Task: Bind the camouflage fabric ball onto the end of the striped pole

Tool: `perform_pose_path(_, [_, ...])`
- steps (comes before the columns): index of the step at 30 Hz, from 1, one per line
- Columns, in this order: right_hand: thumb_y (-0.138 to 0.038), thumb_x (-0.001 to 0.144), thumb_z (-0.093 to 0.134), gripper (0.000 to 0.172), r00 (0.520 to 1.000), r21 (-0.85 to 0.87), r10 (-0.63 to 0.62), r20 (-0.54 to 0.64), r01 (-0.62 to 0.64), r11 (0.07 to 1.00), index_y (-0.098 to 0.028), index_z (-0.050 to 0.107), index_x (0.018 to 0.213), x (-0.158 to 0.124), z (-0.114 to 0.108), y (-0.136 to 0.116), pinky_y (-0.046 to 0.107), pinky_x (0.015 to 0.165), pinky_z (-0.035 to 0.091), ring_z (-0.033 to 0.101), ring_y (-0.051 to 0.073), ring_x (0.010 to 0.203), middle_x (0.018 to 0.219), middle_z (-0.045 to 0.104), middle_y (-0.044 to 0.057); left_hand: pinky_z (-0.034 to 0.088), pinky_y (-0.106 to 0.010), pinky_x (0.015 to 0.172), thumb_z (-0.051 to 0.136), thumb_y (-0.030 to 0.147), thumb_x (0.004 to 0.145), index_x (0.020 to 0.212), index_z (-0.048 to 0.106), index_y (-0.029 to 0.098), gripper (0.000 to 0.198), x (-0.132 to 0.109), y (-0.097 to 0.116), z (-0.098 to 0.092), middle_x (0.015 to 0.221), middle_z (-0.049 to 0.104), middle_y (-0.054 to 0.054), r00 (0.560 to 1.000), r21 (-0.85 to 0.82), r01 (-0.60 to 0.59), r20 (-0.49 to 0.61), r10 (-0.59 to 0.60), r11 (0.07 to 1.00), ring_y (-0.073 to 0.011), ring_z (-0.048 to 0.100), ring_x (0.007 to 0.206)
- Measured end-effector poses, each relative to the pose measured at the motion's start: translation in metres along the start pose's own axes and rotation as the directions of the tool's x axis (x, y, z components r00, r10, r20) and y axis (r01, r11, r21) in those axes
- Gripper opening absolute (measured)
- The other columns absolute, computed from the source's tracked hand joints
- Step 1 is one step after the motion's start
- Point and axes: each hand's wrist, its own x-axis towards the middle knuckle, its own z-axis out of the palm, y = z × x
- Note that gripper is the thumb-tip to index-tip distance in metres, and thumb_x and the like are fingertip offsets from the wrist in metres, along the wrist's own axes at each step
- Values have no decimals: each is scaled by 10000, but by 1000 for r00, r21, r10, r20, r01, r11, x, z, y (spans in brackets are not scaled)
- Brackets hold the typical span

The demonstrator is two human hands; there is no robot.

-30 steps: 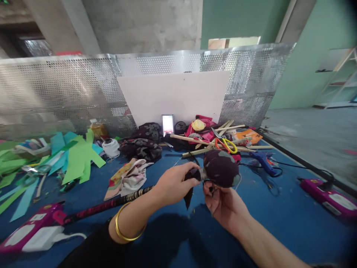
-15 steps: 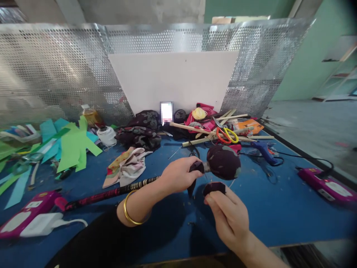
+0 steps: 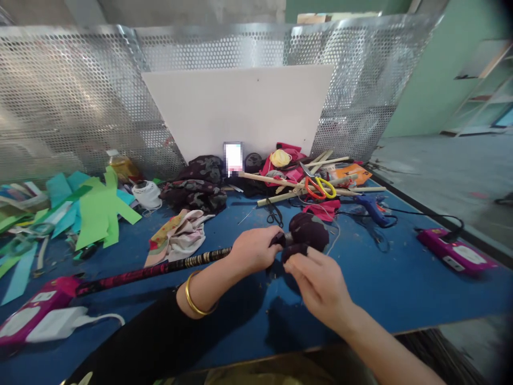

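Observation:
My left hand [image 3: 256, 248], with a gold bangle at the wrist, is closed round the end of a long stick [image 3: 160, 270] wrapped in red, black and cream bands. Just past its fingers, a round ball covered in dark patterned cloth [image 3: 308, 231] sits at the stick's end. Pinched in my right hand [image 3: 320, 278] is a dark cloth strip [image 3: 295, 251], close beside the ball's neck. Dark cloth also shows at the left fingertips; whether it is the same piece I cannot tell.
Scissors [image 3: 319, 187] lie on wooden sticks at the back. A blue glue gun [image 3: 372, 207] and a purple power strip [image 3: 455, 250] are at right. Left are green paper strips [image 3: 96, 214], white string [image 3: 146, 193], a crumpled cloth [image 3: 178, 238] and another purple power strip [image 3: 30, 310].
My right hand has moved up and left with the dark strip, nearer my left hand and the stick. The ball appears slightly lower and further left; the whole view has shifted a little.

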Motion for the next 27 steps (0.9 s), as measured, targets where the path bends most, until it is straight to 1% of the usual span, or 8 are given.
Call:
perform_pose_path(3, [-192,926,416,234,989,21,132,67,-134,991,-196,533,724,22,-27,7,240,600,377,507,138,660,705,576,26,474,-296,699,460,343,854,1068,565,253,255,-5,4,-4,977,693,-49,999,82,-50,2,50,995,-245,642,901])
perform_pose_path(9, [-227,930,398,268,958,-50,133,253,-124,991,-201,518,691,51,-49,11,224,574,346,497,133,628,603,534,-10,459,-282,658,447,355,866,1039,571,232,246,-8,2,-10,933,694,-56,998,146,-54,-24,58,988,-237,646,842])
perform_pose_path(14, [-231,910,396,251,963,-301,57,265,26,953,-203,573,734,55,-46,6,243,536,266,462,130,584,635,509,2,468,-308,709,474,344,850,1134,563,258,310,-9,-1,-9,1031,688,-53,996,89,-90,-16,92,992,-257,635,918])
perform_pose_path(17, [-271,913,395,288,962,-348,-1,273,100,932,-200,620,748,65,-45,16,253,539,253,456,140,589,633,505,15,456,-290,692,487,331,842,1073,596,265,264,-11,2,-11,978,696,-35,990,87,-137,-8,139,987,-244,640,888])
perform_pose_path(19, [-294,912,416,292,955,-253,16,296,62,966,-198,632,740,75,-45,30,249,578,291,488,144,633,659,551,20,440,-270,654,500,306,831,1014,615,261,220,-13,4,-14,902,698,-27,985,101,-175,6,175,979,-227,644,833])
perform_pose_path(22, [-310,894,449,301,913,52,52,404,-80,995,-178,601,670,87,-44,53,248,661,352,520,147,685,676,584,14,412,-255,620,517,257,812,957,620,258,177,-15,5,-19,839,691,-15,973,118,-230,8,231,966,-210,642,795])
perform_pose_path(24, [-334,871,482,306,879,226,73,472,-200,953,-167,585,635,90,-42,65,249,657,358,490,138,650,652,559,4,396,-251,613,520,240,807,931,621,260,161,-15,5,-20,831,691,-6,966,121,-256,2,258,959,-202,641,793])
perform_pose_path(27, [-369,844,518,311,857,351,102,505,-312,883,-159,599,629,87,-41,75,243,613,336,424,122,600,629,524,-6,377,-249,611,514,227,810,948,617,271,178,-14,3,-20,853,698,7,958,116,-287,6,288,951,-197,639,809])
